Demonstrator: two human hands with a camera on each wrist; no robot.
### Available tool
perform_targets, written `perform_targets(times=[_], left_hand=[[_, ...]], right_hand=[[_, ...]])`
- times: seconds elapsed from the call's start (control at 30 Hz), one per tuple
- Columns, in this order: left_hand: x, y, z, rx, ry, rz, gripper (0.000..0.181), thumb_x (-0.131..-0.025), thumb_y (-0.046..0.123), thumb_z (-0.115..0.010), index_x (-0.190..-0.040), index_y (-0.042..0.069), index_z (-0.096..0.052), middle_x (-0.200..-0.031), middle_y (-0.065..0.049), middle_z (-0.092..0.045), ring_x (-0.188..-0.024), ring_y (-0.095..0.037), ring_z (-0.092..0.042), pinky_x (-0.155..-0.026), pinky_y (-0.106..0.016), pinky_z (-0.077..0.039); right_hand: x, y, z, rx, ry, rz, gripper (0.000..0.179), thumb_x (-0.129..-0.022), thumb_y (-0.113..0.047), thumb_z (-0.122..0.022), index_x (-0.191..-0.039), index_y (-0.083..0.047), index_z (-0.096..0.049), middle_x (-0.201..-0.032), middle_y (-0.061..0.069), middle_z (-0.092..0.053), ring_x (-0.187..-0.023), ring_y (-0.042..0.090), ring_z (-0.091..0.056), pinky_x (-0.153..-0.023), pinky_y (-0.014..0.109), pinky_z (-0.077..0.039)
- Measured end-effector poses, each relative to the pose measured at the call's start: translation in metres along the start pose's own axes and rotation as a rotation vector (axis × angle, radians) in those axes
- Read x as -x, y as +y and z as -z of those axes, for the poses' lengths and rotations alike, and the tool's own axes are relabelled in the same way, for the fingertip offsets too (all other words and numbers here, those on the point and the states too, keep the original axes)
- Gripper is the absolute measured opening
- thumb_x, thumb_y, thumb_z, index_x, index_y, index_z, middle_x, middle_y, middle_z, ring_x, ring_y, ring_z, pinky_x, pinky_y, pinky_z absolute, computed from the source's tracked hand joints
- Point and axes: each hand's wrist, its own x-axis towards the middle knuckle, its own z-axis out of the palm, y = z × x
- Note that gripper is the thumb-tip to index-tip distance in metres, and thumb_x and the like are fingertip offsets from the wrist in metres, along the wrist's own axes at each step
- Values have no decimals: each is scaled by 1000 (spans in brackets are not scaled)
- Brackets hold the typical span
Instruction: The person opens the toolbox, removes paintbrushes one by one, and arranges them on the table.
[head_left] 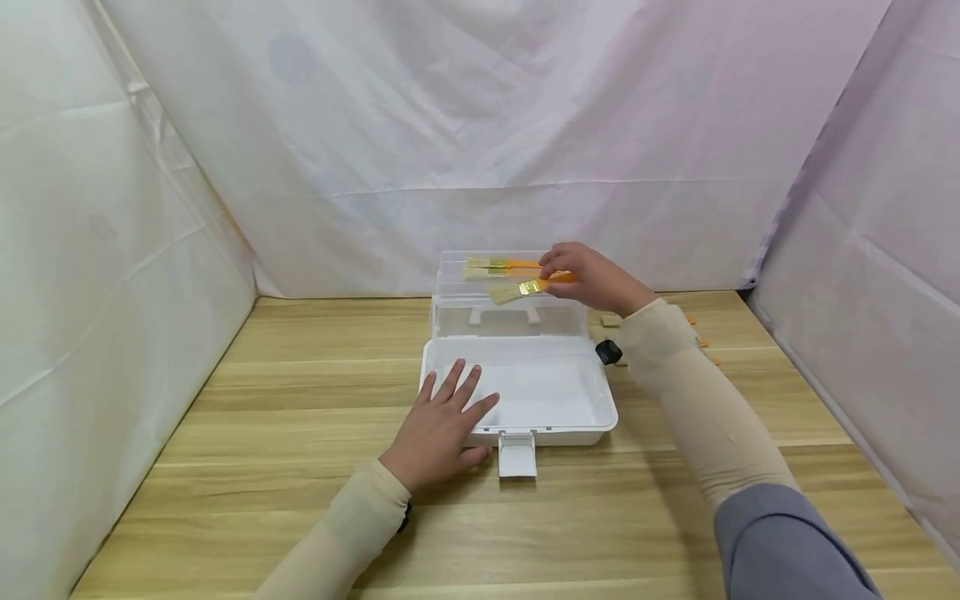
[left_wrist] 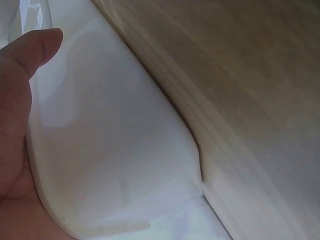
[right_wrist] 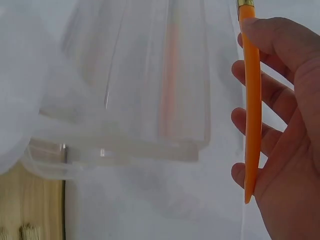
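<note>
1. Brush (head_left: 529, 287): bristles (head_left: 506, 294) cut off in right-wrist view;
2. Position: before raised clear lid (head_left: 450, 321); bristles point left, long axis slightly tilted;
3. Hands: right hand (head_left: 595, 279) pinches handle (right_wrist: 253, 100); left hand (head_left: 441, 429), fingers spread, on box (head_left: 555, 396).

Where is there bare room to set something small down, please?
Widest is the bare table left of the white box, up to the left cloth wall. Another patch lies before the box, between left sleeve and right sleeve. Crowded: right of the box, with brushes partly behind that sleeve, and at the lid, where the right hand holds a brush.
</note>
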Motion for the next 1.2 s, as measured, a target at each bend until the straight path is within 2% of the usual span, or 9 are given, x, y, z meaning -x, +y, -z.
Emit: perform_targets(times=[0.27,0.5,0.8,0.97,1.2], left_hand=[[0,-2,-3,6,-5,5,70,-87,55,-67,-147,23,-50,-160,-15,-29,-150,-35,-12,-113,-63,-18],[-1,-4,-3,5,0,4,70,-87,55,-67,-147,23,-50,-159,-15,-30,-150,-35,-12,-113,-63,-19],[0,-3,-3,21,-5,8,70,-87,54,-67,-147,23,-50,-159,-16,-30,-150,-36,-13,-113,-63,-18],[0,-3,-1,13,-11,9,70,-87,55,-67,-147,23,-50,-159,-15,-31,-150,-35,-13,-113,-63,-18],[0,-3,-2,5,-15,7,70,-88,55,-67,-147,23,-50,-159,-15,-30,-150,-36,-12,-113,-63,-17]], right_hand=[[27,-1,1,62,42,32,18,-91,-10,-73,-108,-7,-73,-131,13,-56,-138,36,-35,-110,54,-33],[48,1,-1,76,87,79,16,-90,-7,-73,-106,-6,-72,-129,18,-57,-139,41,-32,-111,57,-29],[72,3,-5,52,89,22,17,-92,-10,-71,-109,-8,-71,-133,14,-55,-141,39,-30,-109,58,-32],[86,6,-7,39,117,-23,19,-92,-10,-72,-111,-7,-71,-132,12,-55,-142,38,-29,-109,58,-32],[104,12,-8,32,163,-15,18,-91,-7,-72,-108,-6,-72,-128,15,-58,-138,42,-33,-107,61,-31]])
